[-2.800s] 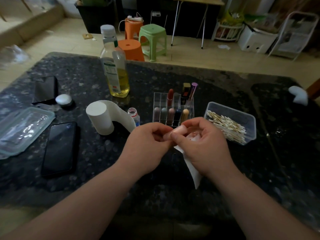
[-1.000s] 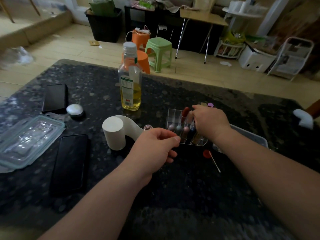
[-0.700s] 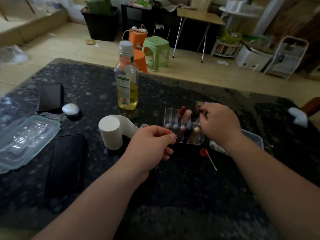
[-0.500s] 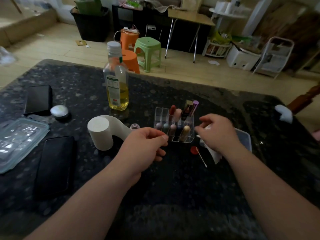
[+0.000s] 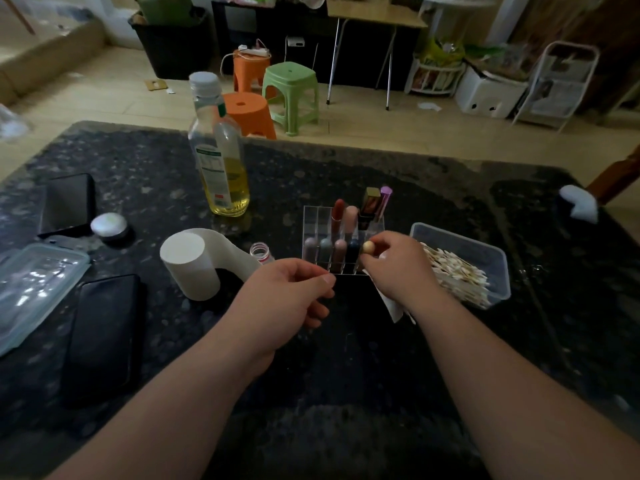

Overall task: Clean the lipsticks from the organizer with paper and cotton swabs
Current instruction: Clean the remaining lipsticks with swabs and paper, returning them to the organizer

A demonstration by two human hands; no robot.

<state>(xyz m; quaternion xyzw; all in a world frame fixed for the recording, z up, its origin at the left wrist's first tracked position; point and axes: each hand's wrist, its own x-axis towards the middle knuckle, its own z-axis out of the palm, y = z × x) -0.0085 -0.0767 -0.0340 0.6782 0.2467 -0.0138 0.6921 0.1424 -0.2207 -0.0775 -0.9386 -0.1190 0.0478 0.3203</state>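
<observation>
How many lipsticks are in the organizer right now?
9. Organizer front row, left to right: mauve, grey, pink, dark, and cream, pinched by the right hand. Back row: red, pale pink, gold-capped, purple. The hand may hide more.

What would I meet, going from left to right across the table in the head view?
Clear plastic lid → paper roll → lipstick organizer → box of cotton swabs → small white object.

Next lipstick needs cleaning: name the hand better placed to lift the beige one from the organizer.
Right. The right hand pinches the beige lipstick standing in the organizer; the left hand hovers short of it.
</observation>
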